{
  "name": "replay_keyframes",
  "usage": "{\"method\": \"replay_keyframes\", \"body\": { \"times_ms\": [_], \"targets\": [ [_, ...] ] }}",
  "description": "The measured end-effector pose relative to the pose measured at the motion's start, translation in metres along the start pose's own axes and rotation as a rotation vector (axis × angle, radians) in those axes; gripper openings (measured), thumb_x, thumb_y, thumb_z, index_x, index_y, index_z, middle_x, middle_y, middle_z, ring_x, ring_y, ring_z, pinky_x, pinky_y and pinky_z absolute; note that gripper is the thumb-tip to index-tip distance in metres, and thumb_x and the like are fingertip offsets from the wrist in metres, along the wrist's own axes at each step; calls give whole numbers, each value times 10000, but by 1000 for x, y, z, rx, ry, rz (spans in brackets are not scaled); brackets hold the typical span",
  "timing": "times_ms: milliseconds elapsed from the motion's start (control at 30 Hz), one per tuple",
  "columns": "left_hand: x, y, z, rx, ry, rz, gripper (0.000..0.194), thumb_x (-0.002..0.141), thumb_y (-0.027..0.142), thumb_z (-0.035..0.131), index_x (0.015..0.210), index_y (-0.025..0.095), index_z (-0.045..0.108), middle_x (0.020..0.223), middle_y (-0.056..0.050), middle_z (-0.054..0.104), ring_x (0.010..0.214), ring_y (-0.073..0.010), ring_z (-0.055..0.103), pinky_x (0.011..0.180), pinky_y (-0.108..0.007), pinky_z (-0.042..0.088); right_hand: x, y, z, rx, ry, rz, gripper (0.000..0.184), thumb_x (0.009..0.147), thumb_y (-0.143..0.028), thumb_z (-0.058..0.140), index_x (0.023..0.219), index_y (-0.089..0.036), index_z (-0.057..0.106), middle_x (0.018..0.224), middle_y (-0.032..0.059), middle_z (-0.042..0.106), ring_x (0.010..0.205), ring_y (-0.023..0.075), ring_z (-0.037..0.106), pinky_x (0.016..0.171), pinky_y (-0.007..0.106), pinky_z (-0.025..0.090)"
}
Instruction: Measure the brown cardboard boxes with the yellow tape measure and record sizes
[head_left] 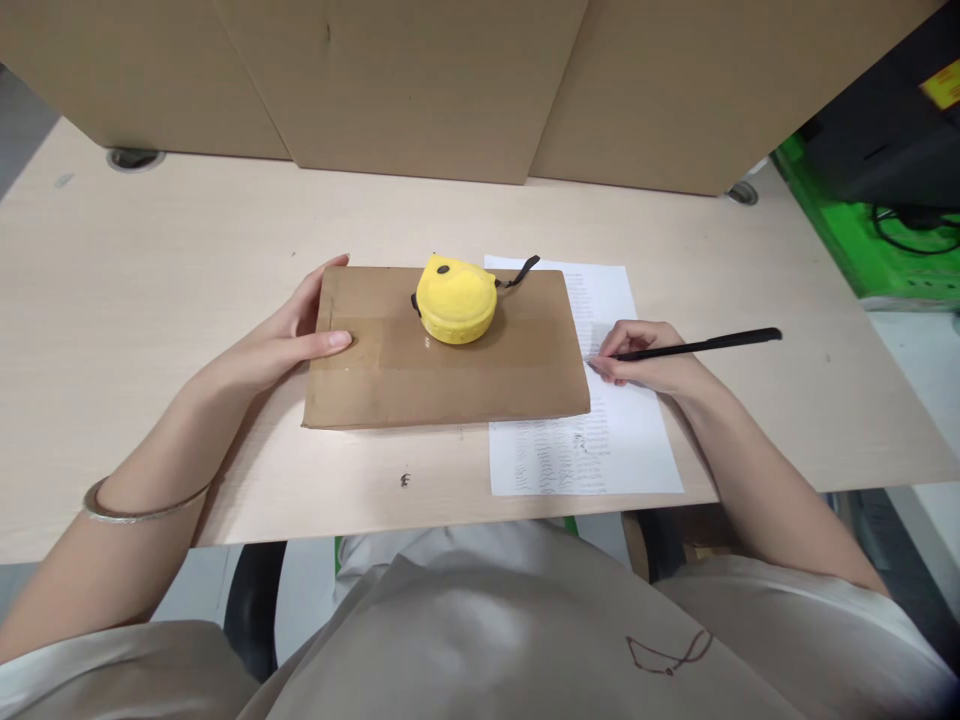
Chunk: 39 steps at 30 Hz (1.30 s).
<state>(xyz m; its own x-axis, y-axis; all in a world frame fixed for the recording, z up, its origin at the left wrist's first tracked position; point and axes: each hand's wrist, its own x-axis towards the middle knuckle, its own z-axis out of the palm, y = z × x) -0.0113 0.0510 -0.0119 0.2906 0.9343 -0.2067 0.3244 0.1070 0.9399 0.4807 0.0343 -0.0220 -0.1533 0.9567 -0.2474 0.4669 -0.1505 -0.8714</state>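
My left hand point(304, 325) grips the left end of a flat cardboard box point(450, 385), thumb on top and fingers behind its edge. On the box lies a yellow tape measure point(456, 300) with a black wrist strap trailing to the right. A printed sheet of paper point(630, 450) is partly covered by the box's right end. Over the paper, my right hand point(637, 355) is closed around a black pen point(705, 345), its tip close to the box's right edge. I cannot tell whether the tip touches the paper.
Tall cardboard panels point(420, 90) stand along the back of the light wooden table point(150, 230). Cable holes point(135, 160) sit at the rear corners. To the right are a green surface point(862, 230) and a black object point(885, 120) with a cable. The table's front edge is near my body.
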Motion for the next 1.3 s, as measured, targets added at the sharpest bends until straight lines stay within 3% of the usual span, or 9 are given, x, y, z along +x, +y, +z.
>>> {"method": "replay_keyframes", "body": {
  "times_ms": [733,967,1167,1300],
  "targets": [
    [-1,4,3,11,8,-21,1383,763,769,986,1895,338,320,1966,-78,390,1811,-567,259,1428,-625,432,1,3,-1,7,-40,0,477,703,-561,1069,634,-275,693,590,24,665,559,170,594,548,363,497],
    [-2,6,4,14,3,-17,1348,760,771,986,1882,393,343,1956,-58,414,1808,-565,274,1427,-638,429,2,4,-1,29,0,12,462,656,-510,1090,614,-265,699,578,22,673,541,153,604,540,331,485],
    [-2,5,4,11,2,-17,1419,761,783,985,1902,304,291,1970,-100,381,1816,-568,254,1438,-635,423,2,4,-1,29,-8,14,553,635,-612,1113,629,-254,692,589,21,671,541,144,606,533,317,493],
    [0,1,0,29,-24,10,1376,801,772,963,1904,322,275,1975,-108,365,1813,-549,296,1429,-660,431,4,8,-3,38,-6,11,591,604,-631,1132,614,-239,689,571,22,661,530,133,605,532,295,486]
  ]
}}
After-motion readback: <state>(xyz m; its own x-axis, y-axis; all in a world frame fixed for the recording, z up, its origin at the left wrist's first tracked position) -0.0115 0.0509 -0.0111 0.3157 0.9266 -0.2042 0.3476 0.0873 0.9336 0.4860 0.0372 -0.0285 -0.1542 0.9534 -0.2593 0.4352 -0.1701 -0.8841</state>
